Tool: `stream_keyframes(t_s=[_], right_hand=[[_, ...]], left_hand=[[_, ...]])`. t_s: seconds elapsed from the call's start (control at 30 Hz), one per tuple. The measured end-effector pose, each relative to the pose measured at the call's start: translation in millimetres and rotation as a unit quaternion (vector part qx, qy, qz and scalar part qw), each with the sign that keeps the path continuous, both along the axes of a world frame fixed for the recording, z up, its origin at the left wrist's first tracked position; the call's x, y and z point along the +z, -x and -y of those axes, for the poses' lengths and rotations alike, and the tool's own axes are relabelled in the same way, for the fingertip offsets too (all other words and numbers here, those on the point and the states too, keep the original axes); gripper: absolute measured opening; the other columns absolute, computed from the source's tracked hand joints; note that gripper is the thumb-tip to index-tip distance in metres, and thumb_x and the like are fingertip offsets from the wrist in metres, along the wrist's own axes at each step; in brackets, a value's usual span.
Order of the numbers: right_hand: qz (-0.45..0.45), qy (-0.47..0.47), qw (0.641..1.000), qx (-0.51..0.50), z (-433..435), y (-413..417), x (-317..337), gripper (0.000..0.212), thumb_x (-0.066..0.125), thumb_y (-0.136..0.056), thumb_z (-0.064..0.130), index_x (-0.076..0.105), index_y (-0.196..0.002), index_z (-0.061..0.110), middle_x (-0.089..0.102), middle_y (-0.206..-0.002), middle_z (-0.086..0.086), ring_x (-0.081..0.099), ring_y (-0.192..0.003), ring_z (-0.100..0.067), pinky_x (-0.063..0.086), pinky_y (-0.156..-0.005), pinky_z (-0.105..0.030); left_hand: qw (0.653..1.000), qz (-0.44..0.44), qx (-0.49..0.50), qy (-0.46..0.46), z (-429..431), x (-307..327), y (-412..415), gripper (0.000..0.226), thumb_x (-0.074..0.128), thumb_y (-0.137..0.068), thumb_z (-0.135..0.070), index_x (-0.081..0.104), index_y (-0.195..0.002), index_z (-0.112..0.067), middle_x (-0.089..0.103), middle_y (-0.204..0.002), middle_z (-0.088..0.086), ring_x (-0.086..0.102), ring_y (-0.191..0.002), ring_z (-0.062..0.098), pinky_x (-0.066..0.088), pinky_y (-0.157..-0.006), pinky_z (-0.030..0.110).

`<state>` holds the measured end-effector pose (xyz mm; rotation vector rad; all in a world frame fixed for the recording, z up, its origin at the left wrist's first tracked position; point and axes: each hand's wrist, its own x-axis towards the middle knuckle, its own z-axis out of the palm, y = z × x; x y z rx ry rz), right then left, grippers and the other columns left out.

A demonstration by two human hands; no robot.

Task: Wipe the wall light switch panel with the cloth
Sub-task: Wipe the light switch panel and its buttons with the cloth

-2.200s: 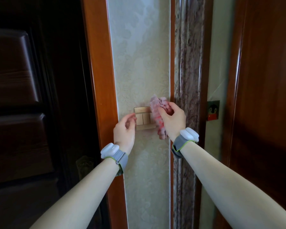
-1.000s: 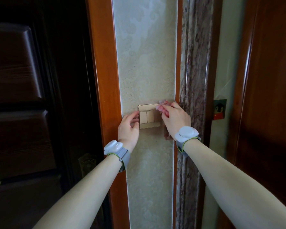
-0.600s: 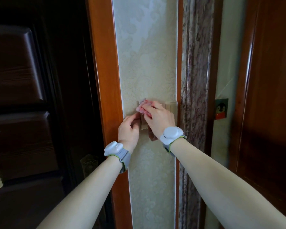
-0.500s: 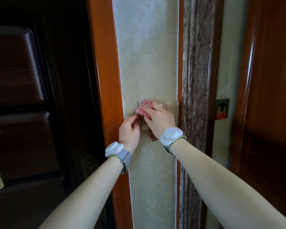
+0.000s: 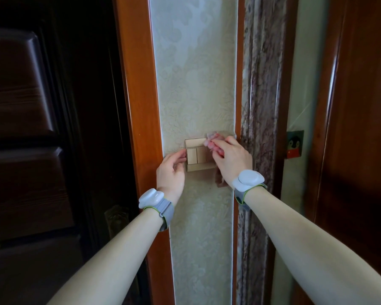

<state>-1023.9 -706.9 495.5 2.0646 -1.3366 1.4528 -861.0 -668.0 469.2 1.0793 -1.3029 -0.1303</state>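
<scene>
Right hand (image 5: 231, 157) is up on the switch panel (image 5: 197, 155), fingers curled tight around a bunched pink cloth (image 5: 212, 140), pressing it onto the panel's upper right corner. A darker tail of the cloth hangs below the wrist, against the wall. Left hand (image 5: 171, 170) sits at the panel's left edge, fingers loosely bent and holding nothing, fingertips touching the side of the plate. The panel itself is a gold-toned square with rocker keys, two of them clear to see, the right part hidden behind the hand and cloth. It sits on a narrow strip of pale embossed wallpaper (image 5: 194, 73). Orange-brown wood trim (image 5: 136, 84) runs down the strip's left side, and a marbled stone moulding (image 5: 262, 84) runs down the right, just beside the working hand. Both wrists carry grey bands with white pods (image 5: 151, 198). Further right, a small penguin sticker (image 5: 295, 144) on the pale wall, then a reddish-brown door (image 5: 361, 128). Off to the left, a dark panelled door (image 5: 31, 106) in shadow.
</scene>
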Motion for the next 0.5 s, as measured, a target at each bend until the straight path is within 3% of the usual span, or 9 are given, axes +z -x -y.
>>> stream_keyframes(t_s=[0.23,0.33,0.4,0.5], right_hand=[[-0.054,0.117,0.989,0.074,-18,-34,1,0.022,0.06,-0.084,0.03,0.073,-0.101,0.034,0.068,-0.103,0.008,0.069,-0.074,-0.018,0.051,-0.049,-0.028],[-0.068,0.127,0.987,0.067,-14,-43,2,0.022,0.075,-0.078,0.028,0.074,-0.099,0.033,0.066,-0.097,0.003,0.067,-0.066,-0.021,0.048,-0.044,-0.028],[-0.071,0.121,0.988,0.064,-10,-42,2,0.023,0.077,-0.077,0.027,0.074,-0.1,0.032,0.063,-0.094,-0.002,0.064,-0.064,-0.024,0.044,-0.041,-0.028],[-0.046,0.089,0.993,0.067,-8,-34,3,0.022,0.07,-0.083,0.027,0.072,-0.104,0.033,0.061,-0.101,-0.003,0.064,-0.07,-0.027,0.051,-0.047,-0.033]], left_hand=[[0.998,0.047,0.038,0.01,1,-3,-2,0.044,0.043,-0.085,0.007,0.068,-0.118,-0.01,0.068,-0.117,0.005,0.061,-0.106,0.018,0.04,-0.09,0.012],[0.996,0.069,0.045,0.02,2,-3,-4,0.043,0.044,-0.083,0.006,0.069,-0.115,-0.009,0.069,-0.113,0.007,0.061,-0.105,0.022,0.039,-0.088,0.014],[0.996,0.071,0.048,0.017,2,-3,-4,0.044,0.044,-0.084,0.007,0.068,-0.117,-0.009,0.068,-0.116,0.006,0.061,-0.107,0.02,0.039,-0.091,0.014],[0.998,0.047,0.036,0.003,0,-2,-3,0.048,0.041,-0.085,0.01,0.066,-0.121,-0.01,0.065,-0.12,0.002,0.059,-0.106,0.01,0.039,-0.094,0.006]])
